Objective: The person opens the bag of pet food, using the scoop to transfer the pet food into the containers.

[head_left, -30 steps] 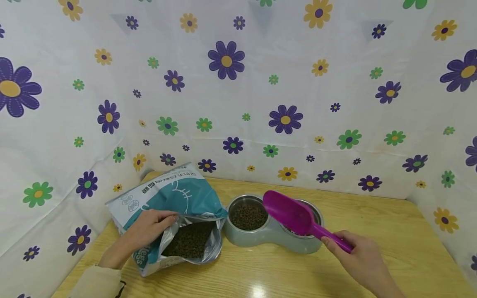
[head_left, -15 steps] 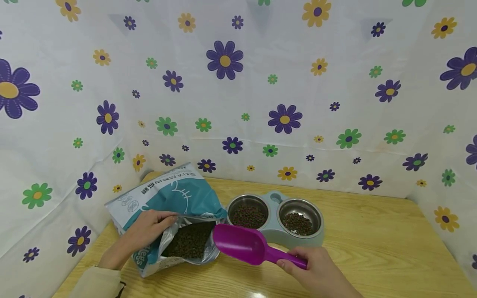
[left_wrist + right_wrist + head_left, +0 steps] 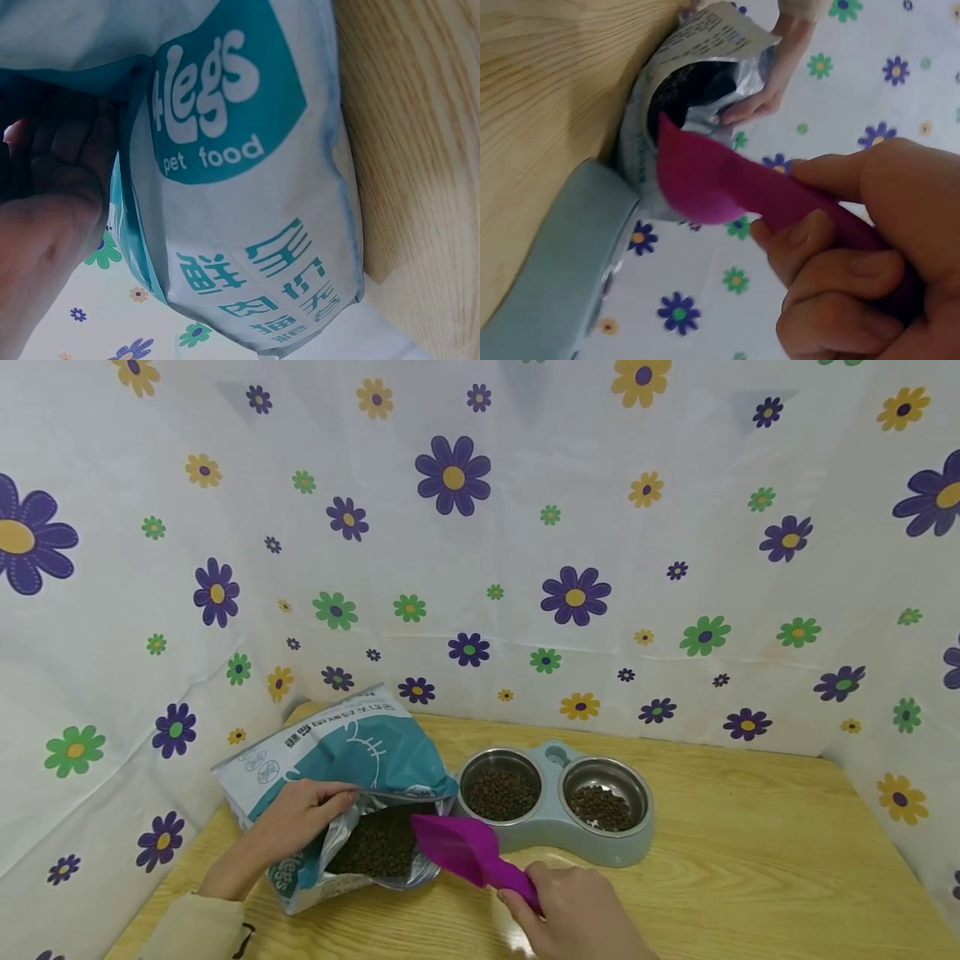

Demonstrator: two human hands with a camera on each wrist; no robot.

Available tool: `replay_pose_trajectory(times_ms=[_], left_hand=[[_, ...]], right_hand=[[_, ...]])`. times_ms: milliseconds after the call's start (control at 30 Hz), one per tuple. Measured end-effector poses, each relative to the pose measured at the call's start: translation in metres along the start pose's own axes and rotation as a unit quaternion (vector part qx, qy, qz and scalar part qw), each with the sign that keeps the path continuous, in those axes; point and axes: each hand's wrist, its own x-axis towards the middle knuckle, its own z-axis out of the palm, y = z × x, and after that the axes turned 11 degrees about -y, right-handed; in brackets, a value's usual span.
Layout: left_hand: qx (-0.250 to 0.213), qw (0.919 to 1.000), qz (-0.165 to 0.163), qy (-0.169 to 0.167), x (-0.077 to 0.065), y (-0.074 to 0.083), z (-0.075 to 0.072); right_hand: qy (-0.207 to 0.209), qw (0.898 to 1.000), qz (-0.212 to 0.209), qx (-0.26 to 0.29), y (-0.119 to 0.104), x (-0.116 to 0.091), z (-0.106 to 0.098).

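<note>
A blue and white pet food bag [image 3: 360, 735] lies on its side at the left, its mouth open toward me with brown kibble [image 3: 378, 847] inside. My left hand [image 3: 300, 818] grips the upper rim of that mouth; in the left wrist view its fingers are partly in shadow behind the bag's edge. My right hand [image 3: 577, 910] holds a magenta scoop [image 3: 461, 852] by the handle, fingers curled round it. The scoop's tip is at the right side of the bag's mouth. In the right wrist view the scoop [image 3: 697, 176] shows its underside, so its inside is hidden there.
Right of the bag stands a light blue double feeder [image 3: 551, 827] with two steel bowls, both holding kibble; the left bowl [image 3: 501, 785] has more than the right bowl [image 3: 606, 793]. A wooden table [image 3: 750, 860] bears everything. A flowered white cloth [image 3: 675, 527] hangs behind.
My right hand has brought the scoop leftward and down from above the right bowl to the bag's mouth, uncovering that bowl. My left hand has stayed on the bag's rim.
</note>
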Motion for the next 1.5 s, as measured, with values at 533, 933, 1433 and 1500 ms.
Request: replay_pose_trajectory(times_ms=[533, 933, 1433, 1500], left_hand=[[-0.005, 1.0000, 0.000, -0.002, 0.000, 0.002, 0.000], [-0.001, 1.0000, -0.004, -0.003, 0.001, 0.003, -0.001], [0.001, 0.9999, -0.010, 0.005, -0.005, 0.002, 0.006], [-0.004, 0.9999, -0.010, 0.006, -0.005, 0.002, 0.006]], right_hand=[[-0.012, 0.987, 0.067, -0.147, -0.056, 0.036, 0.022], [-0.072, 0.983, 0.043, 0.162, -0.026, 0.065, 0.013], [-0.064, 0.985, 0.036, 0.159, -0.018, 0.043, 0.014], [-0.069, 0.980, 0.049, 0.178, -0.016, 0.040, 0.014]])
